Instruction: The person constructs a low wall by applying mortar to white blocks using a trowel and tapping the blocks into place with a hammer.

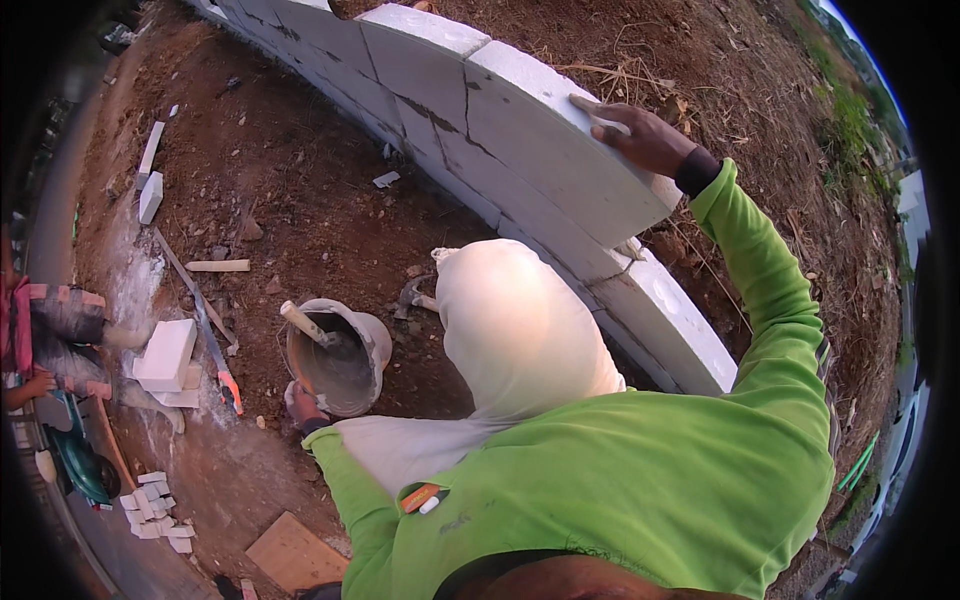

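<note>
Clock face laid on the view, twelve at top.

- Nearest, centre: knee in pale cream cloth [530, 320], bent. Just beside it toward ten, a claw hammer with a steel head [410, 292], handle partly hidden by the knee. Shifting the leg could bring it down on the metal.
- Toward eight: left hand [303, 405], fingers closed on the rim of a round, pale, mortar-smeared bucket [380, 345]. Inside, wet-looking grey mix [345, 385] and a tool with a light wooden handle [303, 322], leaning on the rim. A one-sided pull on uneven soil could tip the bucket; a knock could flick the tool out.
- Toward one: right hand [648, 138], fingers spread, laid over the top edge of a large white rectangular masonry block [560, 150]. It sits in the wall's upper course, above the stepped lower course [685, 315]. If the bed is soft, leaning there could push the block out of line. Joint condition: cannot tell.
- Toward nine, farther: saw with an orange grip [231, 390] flat on the dirt, near a loose white block [167, 350]. A careless step could catch the blade.
- Farthest, nine: seated co-worker [65, 330], legs stretched toward that saw; an unwatched foot could meet it.
</note>
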A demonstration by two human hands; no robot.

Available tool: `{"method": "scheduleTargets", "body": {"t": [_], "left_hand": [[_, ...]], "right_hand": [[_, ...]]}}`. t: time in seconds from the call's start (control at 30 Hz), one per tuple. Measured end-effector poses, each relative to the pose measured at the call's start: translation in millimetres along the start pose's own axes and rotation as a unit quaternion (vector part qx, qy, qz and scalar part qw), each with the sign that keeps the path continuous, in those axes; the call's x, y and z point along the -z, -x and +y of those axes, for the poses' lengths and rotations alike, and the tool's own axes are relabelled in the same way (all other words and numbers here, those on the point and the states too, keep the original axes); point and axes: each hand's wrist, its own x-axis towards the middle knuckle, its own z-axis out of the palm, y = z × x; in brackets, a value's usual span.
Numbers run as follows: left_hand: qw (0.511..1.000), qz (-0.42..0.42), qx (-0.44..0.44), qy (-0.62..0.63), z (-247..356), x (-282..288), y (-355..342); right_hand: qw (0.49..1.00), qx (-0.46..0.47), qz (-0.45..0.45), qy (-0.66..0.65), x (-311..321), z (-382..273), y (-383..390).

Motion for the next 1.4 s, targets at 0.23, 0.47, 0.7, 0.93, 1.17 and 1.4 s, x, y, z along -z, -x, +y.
{"method": "scheduleTargets", "body": {"t": [0.23,0.47,0.7,0.93,1.17,1.4], "left_hand": [[0.988,0.053,-0.100,-0.102,-21.6,34.8,3.0],[0.959,0.106,-0.238,-0.112,33.9,-22.1,51.2],[0.957,0.102,-0.229,-0.146,59.7,19.7,108.0],[0.948,-0.021,-0.314,-0.045,164.3,-52.1,109.8],[0.809,-0.414,-0.354,-0.221,191.2,-193.2,72.1],[0.659,-0.575,-0.392,-0.286,127.8,-288.7,65.8]], "right_hand": [[0.943,0.207,0.255,-0.054,-26.0,-136.3,22.7],[0.890,0.075,-0.294,-0.340,-304.0,-79.2,-24.8],[0.929,0.046,-0.281,-0.235,-353.2,-52.5,-30.0],[0.949,0.011,-0.205,-0.241,-337.9,-51.4,39.1],[0.972,-0.025,-0.003,-0.235,-175.6,-159.5,131.8],[0.992,-0.074,-0.009,-0.098,-13.0,-255.9,279.9]]}}
